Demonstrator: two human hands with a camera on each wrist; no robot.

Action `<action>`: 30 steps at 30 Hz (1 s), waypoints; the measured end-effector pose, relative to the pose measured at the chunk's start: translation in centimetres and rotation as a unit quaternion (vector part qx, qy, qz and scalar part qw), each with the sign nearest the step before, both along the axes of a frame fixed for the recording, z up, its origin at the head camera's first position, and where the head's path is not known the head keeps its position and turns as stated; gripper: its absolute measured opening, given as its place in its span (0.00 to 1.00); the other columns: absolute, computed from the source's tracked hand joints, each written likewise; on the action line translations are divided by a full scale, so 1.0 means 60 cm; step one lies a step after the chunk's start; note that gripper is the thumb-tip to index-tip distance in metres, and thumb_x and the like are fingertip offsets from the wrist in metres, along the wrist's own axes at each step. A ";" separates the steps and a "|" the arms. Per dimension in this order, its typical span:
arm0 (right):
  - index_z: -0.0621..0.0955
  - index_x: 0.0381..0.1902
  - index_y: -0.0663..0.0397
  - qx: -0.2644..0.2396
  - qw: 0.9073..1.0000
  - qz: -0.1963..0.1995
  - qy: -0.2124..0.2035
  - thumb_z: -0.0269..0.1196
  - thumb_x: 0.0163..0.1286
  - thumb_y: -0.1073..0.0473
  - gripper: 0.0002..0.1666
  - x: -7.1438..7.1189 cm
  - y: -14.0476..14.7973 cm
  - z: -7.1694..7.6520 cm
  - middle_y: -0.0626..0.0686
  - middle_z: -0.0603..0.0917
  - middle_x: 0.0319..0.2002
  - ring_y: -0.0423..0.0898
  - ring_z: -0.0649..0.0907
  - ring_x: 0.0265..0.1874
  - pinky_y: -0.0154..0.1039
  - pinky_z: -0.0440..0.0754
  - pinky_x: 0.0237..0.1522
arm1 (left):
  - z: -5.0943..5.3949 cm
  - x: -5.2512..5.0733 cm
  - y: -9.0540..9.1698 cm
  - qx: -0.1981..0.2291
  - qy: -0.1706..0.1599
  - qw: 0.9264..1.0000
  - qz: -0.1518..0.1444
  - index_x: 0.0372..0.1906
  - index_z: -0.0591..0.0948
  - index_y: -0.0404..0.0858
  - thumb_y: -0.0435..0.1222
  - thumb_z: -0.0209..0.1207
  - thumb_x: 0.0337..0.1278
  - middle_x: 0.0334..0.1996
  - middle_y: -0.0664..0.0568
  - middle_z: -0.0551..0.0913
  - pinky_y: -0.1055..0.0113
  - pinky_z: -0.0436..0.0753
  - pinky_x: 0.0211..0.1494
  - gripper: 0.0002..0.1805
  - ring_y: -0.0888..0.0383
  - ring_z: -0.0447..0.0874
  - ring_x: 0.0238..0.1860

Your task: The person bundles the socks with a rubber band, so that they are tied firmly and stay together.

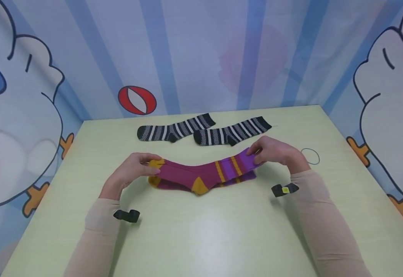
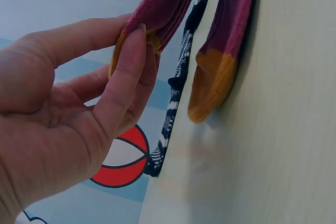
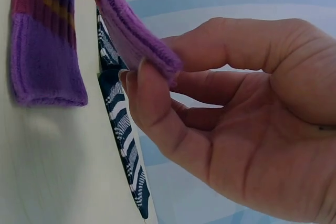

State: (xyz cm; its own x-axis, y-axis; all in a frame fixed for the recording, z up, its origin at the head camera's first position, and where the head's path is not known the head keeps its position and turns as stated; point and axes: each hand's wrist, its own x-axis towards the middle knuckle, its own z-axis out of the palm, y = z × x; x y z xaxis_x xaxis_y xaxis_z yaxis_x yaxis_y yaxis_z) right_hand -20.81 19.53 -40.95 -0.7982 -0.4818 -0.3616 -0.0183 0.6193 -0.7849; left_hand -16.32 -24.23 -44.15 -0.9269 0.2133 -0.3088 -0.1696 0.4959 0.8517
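A maroon sock (image 1: 180, 174) with mustard toe and heel and a purple striped cuff hangs stretched between both hands, raised off the table. My left hand (image 1: 130, 171) pinches its mustard toe (image 2: 119, 51). At the other end, my right hand (image 1: 274, 151) pinches the purple cuff (image 3: 134, 35) between thumb and fingers. A matching sock (image 1: 174, 186) lies on the table just beneath, partly hidden by the raised one; its toe (image 2: 212, 85) shows in the left wrist view and its cuff (image 3: 47, 61) in the right wrist view.
Behind the held sock lie two black-and-white striped socks, one on the left (image 1: 175, 129) and one on the right (image 1: 232, 131), nearly touching. All rest on a pale yellow-green table (image 1: 201, 238). A printed cloth backdrop (image 1: 201, 57) rises along the table's back and sides.
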 end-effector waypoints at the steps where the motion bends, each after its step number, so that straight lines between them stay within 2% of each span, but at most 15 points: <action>1: 0.77 0.58 0.75 -0.001 1.000 0.001 -0.001 0.60 0.59 0.74 0.26 -0.001 -0.001 -0.003 0.69 0.78 0.56 0.58 0.81 0.51 0.44 0.83 0.48 | -0.002 0.000 -0.001 -0.001 0.001 1.000 0.000 0.65 0.76 0.36 0.35 0.67 0.60 0.59 0.40 0.77 0.61 0.80 0.52 0.28 0.45 0.76 0.53; 8: 0.78 0.56 0.76 0.005 1.000 0.015 -0.013 0.61 0.56 0.77 0.26 -0.007 -0.008 -0.021 0.68 0.80 0.52 0.54 0.84 0.45 0.43 0.85 0.44 | -0.016 0.002 -0.005 -0.008 0.008 1.000 -0.001 0.65 0.76 0.35 0.35 0.67 0.60 0.58 0.40 0.78 0.61 0.78 0.51 0.28 0.47 0.77 0.51; 13: 0.79 0.55 0.75 0.022 0.999 0.012 -0.022 0.61 0.57 0.77 0.25 -0.010 -0.013 -0.031 0.66 0.80 0.52 0.53 0.83 0.46 0.42 0.85 0.43 | -0.022 0.003 -0.005 -0.013 0.008 1.000 -0.005 0.65 0.76 0.34 0.33 0.66 0.60 0.57 0.39 0.78 0.60 0.78 0.52 0.27 0.46 0.78 0.50; 21: 0.80 0.55 0.71 0.055 0.998 0.016 -0.020 0.63 0.57 0.75 0.25 -0.007 -0.015 -0.035 0.65 0.80 0.53 0.54 0.82 0.47 0.41 0.85 0.43 | -0.032 0.001 -0.005 -0.030 0.021 0.999 -0.020 0.66 0.75 0.32 0.31 0.65 0.60 0.59 0.37 0.76 0.62 0.79 0.51 0.28 0.45 0.78 0.52; 30: 0.80 0.50 0.69 0.076 0.997 0.021 -0.016 0.64 0.54 0.75 0.22 -0.007 -0.016 -0.044 0.63 0.80 0.49 0.53 0.80 0.44 0.40 0.85 0.41 | -0.040 0.000 -0.008 -0.036 0.027 0.999 -0.013 0.64 0.74 0.29 0.31 0.64 0.61 0.59 0.35 0.75 0.64 0.81 0.48 0.27 0.47 0.80 0.48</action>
